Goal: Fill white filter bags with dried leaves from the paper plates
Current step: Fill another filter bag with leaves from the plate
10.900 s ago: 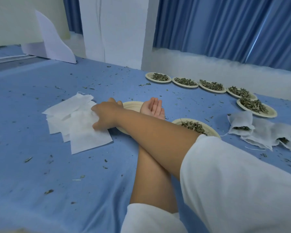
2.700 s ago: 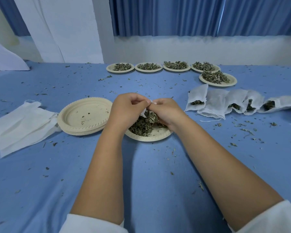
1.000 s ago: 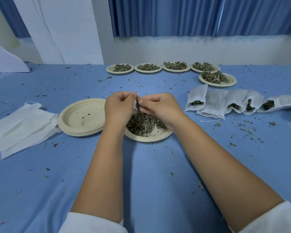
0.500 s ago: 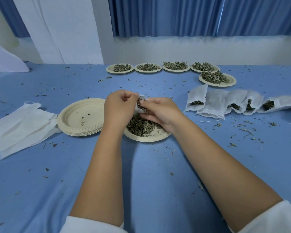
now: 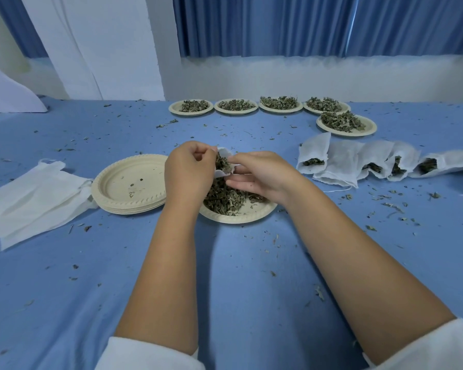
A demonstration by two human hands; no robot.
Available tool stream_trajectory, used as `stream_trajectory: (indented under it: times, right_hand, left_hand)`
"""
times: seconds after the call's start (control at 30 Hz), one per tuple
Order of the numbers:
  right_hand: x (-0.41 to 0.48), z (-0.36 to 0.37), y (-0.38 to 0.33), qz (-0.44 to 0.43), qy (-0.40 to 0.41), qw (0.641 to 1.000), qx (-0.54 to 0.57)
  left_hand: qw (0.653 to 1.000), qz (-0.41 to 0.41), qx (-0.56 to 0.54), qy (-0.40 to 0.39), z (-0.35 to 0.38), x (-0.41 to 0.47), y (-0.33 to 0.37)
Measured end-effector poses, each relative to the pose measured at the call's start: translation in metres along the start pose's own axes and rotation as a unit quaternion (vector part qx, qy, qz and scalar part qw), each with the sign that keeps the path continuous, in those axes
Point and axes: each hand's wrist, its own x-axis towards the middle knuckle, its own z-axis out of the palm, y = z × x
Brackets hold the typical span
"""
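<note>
Above the plate [image 5: 238,218] of leaves [image 5: 225,198] on the counter [image 5: 225,276], my left hand [image 5: 189,172] pinches one edge of a bag [image 5: 225,153], and my right hand [image 5: 262,177] pinches the other edge; leaves show in its mouth. Filled bags [image 5: 340,161] lie at right

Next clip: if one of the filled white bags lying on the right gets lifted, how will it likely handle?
Probably floppy: the filled bags lie slumped and creased, overlapping one another. Likely light, as they hold only dried leaves. Their mouths look open, with leaves showing, so one tipped mouth-down might spill.
</note>
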Motion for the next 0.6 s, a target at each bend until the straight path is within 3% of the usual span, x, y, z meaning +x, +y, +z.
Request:
stream_trajectory:
  times: [0.23, 0.47, 0.6]
  right_hand:
    - [-0.0004, -0.0086, -0.001, -0.01, -0.013, 0.999, 0.032]
    - [0.0016, -0.0008, 0.0049, -0.009, 0.038, 0.998, -0.053]
    - [-0.0017, 0.0011, 0.0003, -0.005, 0.038, 0.999, 0.005]
  left_hand:
    - [1.0, -0.009, -0.014, -0.014, 0.0018, -0.0001, 0.0006]
    - [0.997, 0.011, -0.009, -0.071, 0.0059, -0.0013, 0.0028]
    - [0.999, 0.008, 0.008, -0.046, 0.0053, 0.0007, -0.0015]
